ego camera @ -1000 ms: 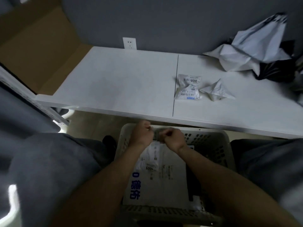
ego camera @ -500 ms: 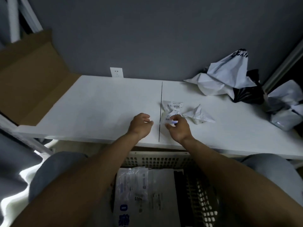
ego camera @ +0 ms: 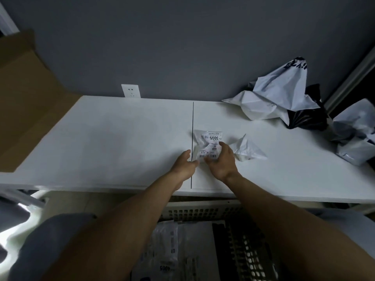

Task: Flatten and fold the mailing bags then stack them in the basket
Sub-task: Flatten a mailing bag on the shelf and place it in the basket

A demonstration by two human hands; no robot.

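Grey wall (ego camera: pixel 182 47) backs one white tabletop (ego camera: pixel 121 138). Two crumpled white mailing bags sit near its front edge: right hand (ego camera: pixel 222 163) grasps the labelled bag (ego camera: pixel 209 138), left hand (ego camera: pixel 184 165) touches it, grip unclear; plain bag (ego camera: pixel 247 149) beside. One perforated basket (ego camera: pixel 203 211) below.

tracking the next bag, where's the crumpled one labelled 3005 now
In the head view the labelled bag lies on the white table just right of its dark seam, held by the right hand, with a smaller white bag at its right.
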